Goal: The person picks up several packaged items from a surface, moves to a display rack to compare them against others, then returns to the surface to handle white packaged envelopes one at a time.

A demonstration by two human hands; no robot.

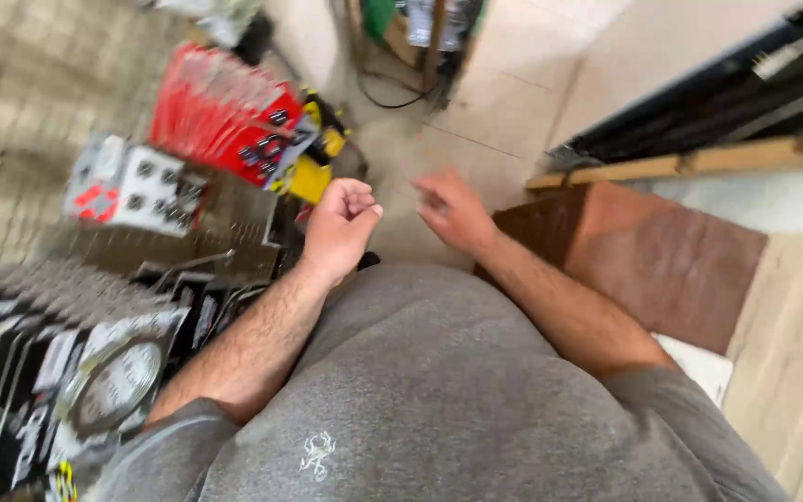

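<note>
Above the grey shirt (420,390), the left hand (339,228) is curled into a loose fist, though whether its fingers hold anything cannot be told, and it hangs just beside the yellow item (313,177) and the red packages (230,116) on the display rack. Near it, the right hand (453,212) hovers blurred over the tiled floor (504,112), fingers loosely open and empty.

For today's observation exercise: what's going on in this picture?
A person in a grey shirt looks down at both bare hands, held out in front. The left hand is curled into a loose fist beside a rack of red packets and black carded goods. The right hand is open above the tiled floor. Neither holds anything.
</note>
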